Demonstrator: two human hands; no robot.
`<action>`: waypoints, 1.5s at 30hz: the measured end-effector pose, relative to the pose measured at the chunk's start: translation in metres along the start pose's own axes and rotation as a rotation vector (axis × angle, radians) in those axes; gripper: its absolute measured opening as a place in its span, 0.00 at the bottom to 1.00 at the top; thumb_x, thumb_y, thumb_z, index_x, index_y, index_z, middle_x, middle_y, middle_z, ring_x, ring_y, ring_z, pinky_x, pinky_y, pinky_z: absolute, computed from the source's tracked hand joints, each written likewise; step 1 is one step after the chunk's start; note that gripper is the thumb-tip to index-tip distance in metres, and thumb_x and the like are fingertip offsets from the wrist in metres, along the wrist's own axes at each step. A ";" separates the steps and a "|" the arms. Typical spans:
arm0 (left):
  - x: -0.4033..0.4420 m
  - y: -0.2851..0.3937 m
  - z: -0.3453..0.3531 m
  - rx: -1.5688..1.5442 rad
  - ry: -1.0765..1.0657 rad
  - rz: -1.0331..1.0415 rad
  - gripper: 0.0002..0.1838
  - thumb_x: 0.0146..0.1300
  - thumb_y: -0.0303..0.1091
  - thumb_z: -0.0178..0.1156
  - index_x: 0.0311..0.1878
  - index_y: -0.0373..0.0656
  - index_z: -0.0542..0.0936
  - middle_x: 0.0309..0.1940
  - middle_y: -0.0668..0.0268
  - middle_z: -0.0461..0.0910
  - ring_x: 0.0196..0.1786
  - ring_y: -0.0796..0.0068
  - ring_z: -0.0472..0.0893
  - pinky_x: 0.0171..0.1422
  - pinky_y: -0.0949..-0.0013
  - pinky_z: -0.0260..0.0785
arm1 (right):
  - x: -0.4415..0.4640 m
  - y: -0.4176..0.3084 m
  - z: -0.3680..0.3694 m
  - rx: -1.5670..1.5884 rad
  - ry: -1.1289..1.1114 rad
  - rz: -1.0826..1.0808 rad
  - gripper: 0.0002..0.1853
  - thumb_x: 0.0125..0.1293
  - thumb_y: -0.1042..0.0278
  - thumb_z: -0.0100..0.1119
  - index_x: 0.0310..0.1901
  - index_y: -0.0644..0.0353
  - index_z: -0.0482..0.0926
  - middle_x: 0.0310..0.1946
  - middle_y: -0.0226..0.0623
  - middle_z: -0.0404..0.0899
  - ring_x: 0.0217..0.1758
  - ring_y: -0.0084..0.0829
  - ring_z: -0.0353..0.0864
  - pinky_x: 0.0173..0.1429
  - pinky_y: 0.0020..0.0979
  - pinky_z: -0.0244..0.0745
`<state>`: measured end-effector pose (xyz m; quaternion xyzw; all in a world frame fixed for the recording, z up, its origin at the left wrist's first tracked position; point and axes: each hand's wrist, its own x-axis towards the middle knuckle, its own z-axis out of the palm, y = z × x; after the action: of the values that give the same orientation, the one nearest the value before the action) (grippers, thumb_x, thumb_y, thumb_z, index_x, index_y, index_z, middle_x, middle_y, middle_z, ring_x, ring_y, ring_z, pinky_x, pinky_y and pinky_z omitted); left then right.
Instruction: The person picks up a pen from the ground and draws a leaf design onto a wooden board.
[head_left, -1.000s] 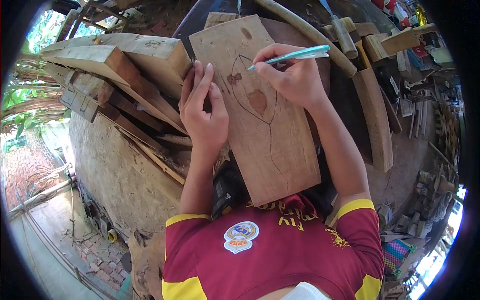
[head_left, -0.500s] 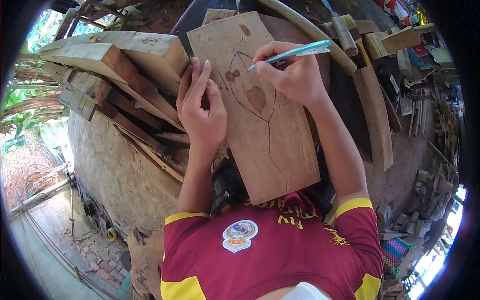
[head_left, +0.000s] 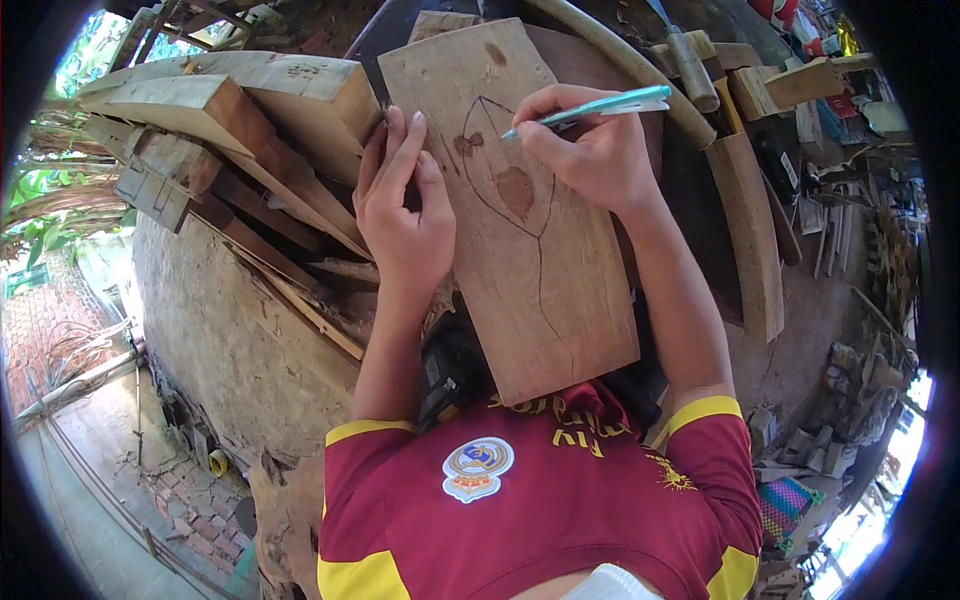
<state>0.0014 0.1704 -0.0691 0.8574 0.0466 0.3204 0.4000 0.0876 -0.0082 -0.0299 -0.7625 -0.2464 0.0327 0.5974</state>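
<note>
A flat wooden board (head_left: 500,340) lies tilted in front of my chest. Its face carries a dark drawn leaf-like outline with a curved line running down from the lower point, and brown knots show inside and above the outline. My right hand (head_left: 592,150) grips a turquoise pen (head_left: 632,101), the tip at the board's surface within the upper part of the outline. Along the board's left edge rests my left hand (head_left: 408,210), fingers stretched upward and apart, not closed around anything.
Thick wooden beams (head_left: 310,95) are stacked to the left, close to my left hand. A long curved wooden piece (head_left: 750,240) and a wooden-handled tool (head_left: 692,72) lie on the right. Wood offcuts (head_left: 805,80) sit at the upper right.
</note>
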 end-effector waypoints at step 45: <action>0.002 0.003 0.001 -0.002 0.060 0.073 0.17 0.65 0.21 0.55 0.55 0.34 0.83 0.58 0.47 0.81 0.63 0.45 0.78 0.67 0.54 0.70 | -0.038 -0.018 -0.030 0.018 -0.343 -0.010 0.08 0.63 0.71 0.72 0.29 0.64 0.83 0.20 0.25 0.77 0.24 0.15 0.74 0.30 0.22 0.68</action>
<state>0.0036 0.1680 -0.0662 0.8482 0.0271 0.3603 0.3873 0.0586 -0.0477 -0.0137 -0.7390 -0.3484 0.1617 0.5535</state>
